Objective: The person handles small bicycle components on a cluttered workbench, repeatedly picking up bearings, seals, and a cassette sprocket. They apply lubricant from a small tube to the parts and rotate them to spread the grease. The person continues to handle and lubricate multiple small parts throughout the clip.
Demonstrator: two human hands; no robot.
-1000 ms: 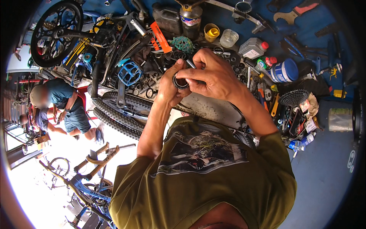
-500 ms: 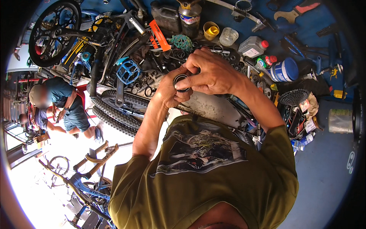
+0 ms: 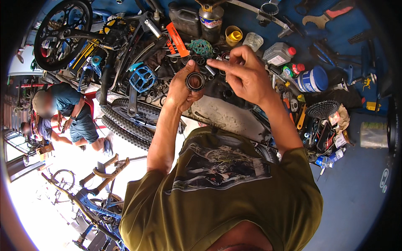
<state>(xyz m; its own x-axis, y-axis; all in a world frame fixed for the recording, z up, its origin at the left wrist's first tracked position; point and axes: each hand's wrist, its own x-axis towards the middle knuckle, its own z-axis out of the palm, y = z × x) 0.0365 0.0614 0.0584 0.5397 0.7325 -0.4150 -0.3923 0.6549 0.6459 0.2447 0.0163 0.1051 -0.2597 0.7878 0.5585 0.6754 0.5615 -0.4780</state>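
A black metal ring (image 3: 202, 82) with a shiny inner edge sits in my left hand (image 3: 181, 93), whose fingers are wrapped round it, thumb pointing up. It looks like a bicycle bearing cup, though its exact kind is unclear. My right hand (image 3: 250, 79) is raised just right of it, apart from the ring. Its index finger stretches left while the others are bent but spread, with nothing visible in them. Below the hands, small loose metal parts cover the bench, among them a short silver tube (image 3: 210, 70) near the right fingertip.
Behind the hands stand a yellow cup (image 3: 233, 35), a grey bottle (image 3: 278, 54) and a blue-lidded tub (image 3: 312, 78). A blue pedal (image 3: 142, 78), tyres (image 3: 125, 127) and a crankset (image 3: 63, 35) lie left. At far left another person (image 3: 69, 108) bends forward. A cassette (image 3: 322, 108) lies right.
My right hand has come off the ring and moved right, its fingers spreading. My left hand keeps the ring, which now shows fully, and its thumb has lifted.
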